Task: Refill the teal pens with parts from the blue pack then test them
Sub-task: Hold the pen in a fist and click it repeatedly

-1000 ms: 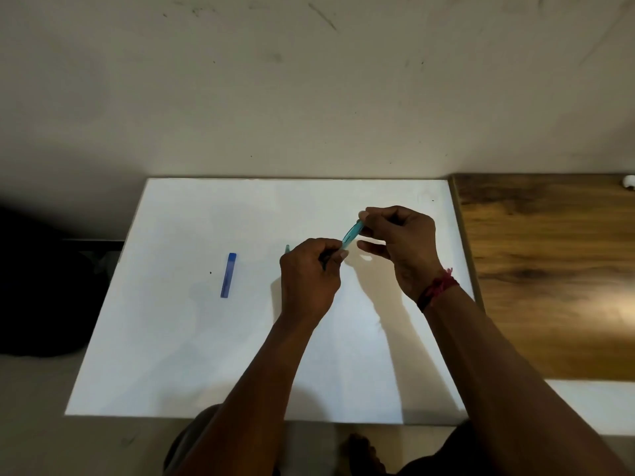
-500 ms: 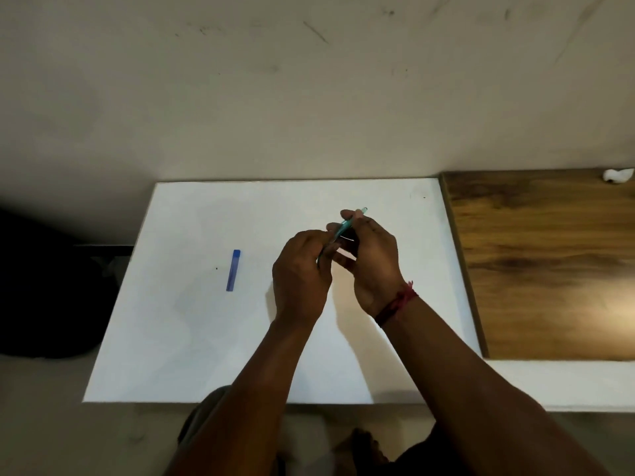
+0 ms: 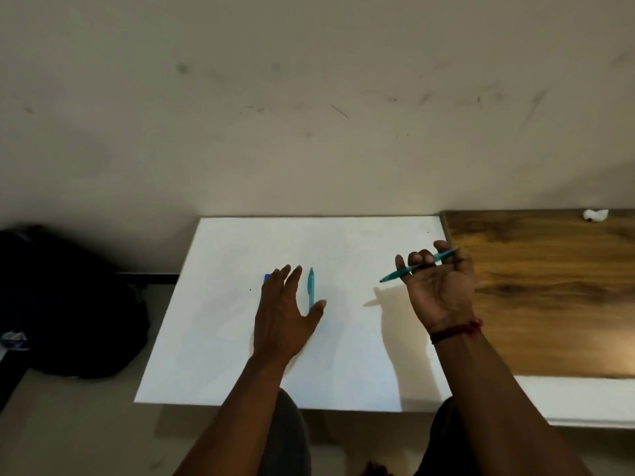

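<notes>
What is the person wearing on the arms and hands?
Both forearms are bare, with no sleeves in view, and no gloves or watch show. A dark red thread band is tied round the wrist of the right hand; the wrist of the left hand is bare.

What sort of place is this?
Probably a plain home or office workspace: a white table against a scuffed bare wall, a wooden desktop beside it, a dark bag at left.
</notes>
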